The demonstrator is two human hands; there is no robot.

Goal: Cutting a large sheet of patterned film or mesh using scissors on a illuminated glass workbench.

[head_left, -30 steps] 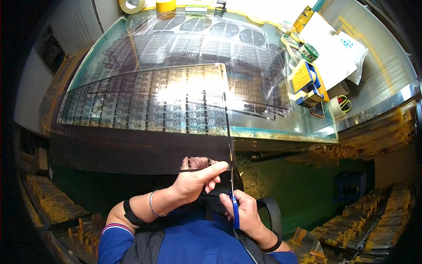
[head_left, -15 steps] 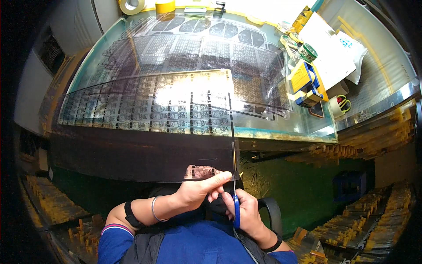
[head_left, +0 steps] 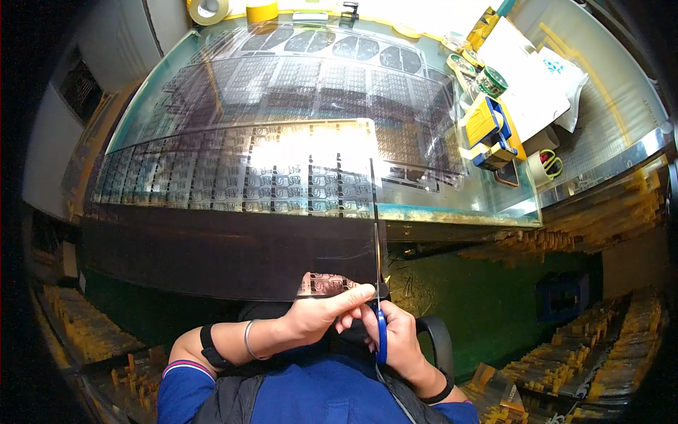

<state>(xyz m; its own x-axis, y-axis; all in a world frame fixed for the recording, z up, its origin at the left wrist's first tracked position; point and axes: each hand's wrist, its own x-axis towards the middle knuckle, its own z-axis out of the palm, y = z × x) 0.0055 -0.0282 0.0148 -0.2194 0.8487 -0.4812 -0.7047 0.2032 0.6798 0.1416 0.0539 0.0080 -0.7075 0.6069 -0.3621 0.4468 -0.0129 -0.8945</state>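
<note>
We have a thin, glossy film sheet (head_left: 282,187), see-through and printed with rows of dark, looping figures. Its far part lies over the glass-topped table (head_left: 487,205); its near part juts out past the near edge toward us and looks almost black there. Its longer side runs left to right, roughly along that near edge.

The scissors (head_left: 382,336) have smooth, rounded blue loops and slim metal blades that point away from us, toward the table's far edge, along the sheet's right side. We cannot tell how far apart the blades stand.

Our left hand (head_left: 323,316) pinches the sheet by its near right corner, thumb straight on top, fingers curled beneath; part of the hand shows through the film. Our right hand (head_left: 401,339) is closed around the blue loops, just beside the left.

Other printed films (head_left: 406,81) spread flat toward the far edge, and a boxy yellow and blue tape dispenser (head_left: 487,127) stands by the table's right edge.
</note>
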